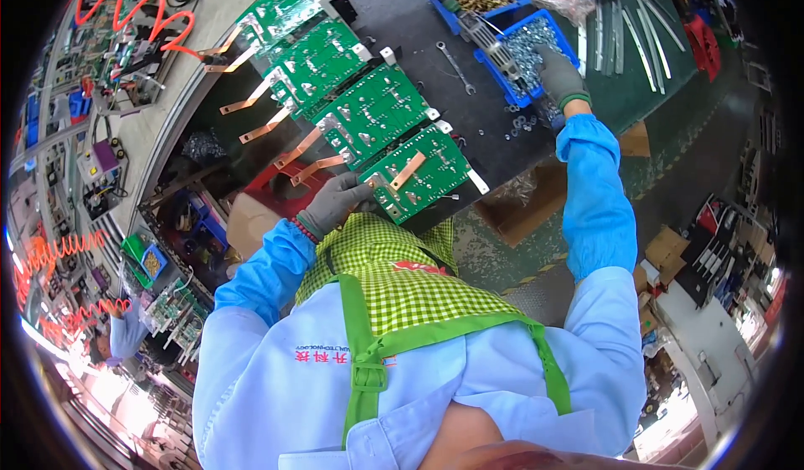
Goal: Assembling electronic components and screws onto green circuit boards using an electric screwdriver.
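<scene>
Right gray-gloved hand (561,77) dips into silver metal bits (524,45) in a blue plastic bin (497,75) while left gray-gloved hand (335,203) touches the nearest flat green board (440,165), maybe steadying it, both grips unclear.

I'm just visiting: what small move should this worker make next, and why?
Probably, the right hand should pick a piece of silver hardware from the blue bin. Its fingers reach into that bin, while the left hand is at the edge of the nearest green board, where a copper strip lies.
</scene>
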Demonstrator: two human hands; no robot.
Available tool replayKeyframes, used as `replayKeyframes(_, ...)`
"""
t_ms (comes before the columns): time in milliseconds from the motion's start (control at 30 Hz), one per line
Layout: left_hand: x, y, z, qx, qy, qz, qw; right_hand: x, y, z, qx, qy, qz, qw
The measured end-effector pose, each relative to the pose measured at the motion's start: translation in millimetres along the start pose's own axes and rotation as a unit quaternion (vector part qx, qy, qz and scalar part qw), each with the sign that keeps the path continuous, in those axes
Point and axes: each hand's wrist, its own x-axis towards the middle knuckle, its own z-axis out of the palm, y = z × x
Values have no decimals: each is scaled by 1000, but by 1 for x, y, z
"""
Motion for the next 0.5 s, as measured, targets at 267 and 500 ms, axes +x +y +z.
replayKeyframes(267,-3,3,-7,38,-31,16,999,26,-32,24,-129,-104,118,979)
replayKeyframes(500,-3,6,-11,65,-32,18,997,24,-41,24,-109,-83,135,981)
